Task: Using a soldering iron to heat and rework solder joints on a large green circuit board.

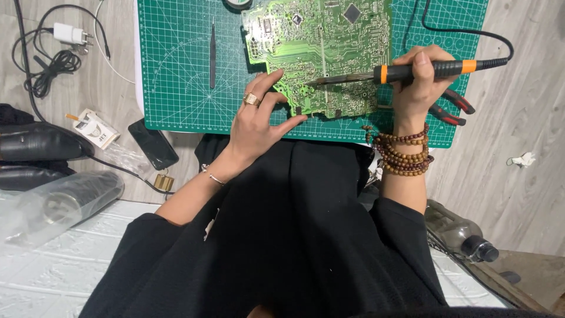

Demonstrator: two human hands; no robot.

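Green mat [176, 76]: right hand [415, 82] grips soldering iron [412, 72].

Mat [176, 88] left part open; tweezers [212, 53], pliers [453, 109] obstruct.

The light is even and fairly bright, soft rather than harsh, falling from above. Shadows are short and faint: a thin one lies under the left hand [256, 121] on the mat [176, 70], another under the iron [412, 72]. The board [321, 53] shines a vivid green with mild glare on its traces. The black clothing swallows detail and reads almost flat. The plastic bag [59, 206] at the left catches pale reflections. Focus is sharp at the centre; the corners soften slightly, and straight lines bow a little toward the edges.
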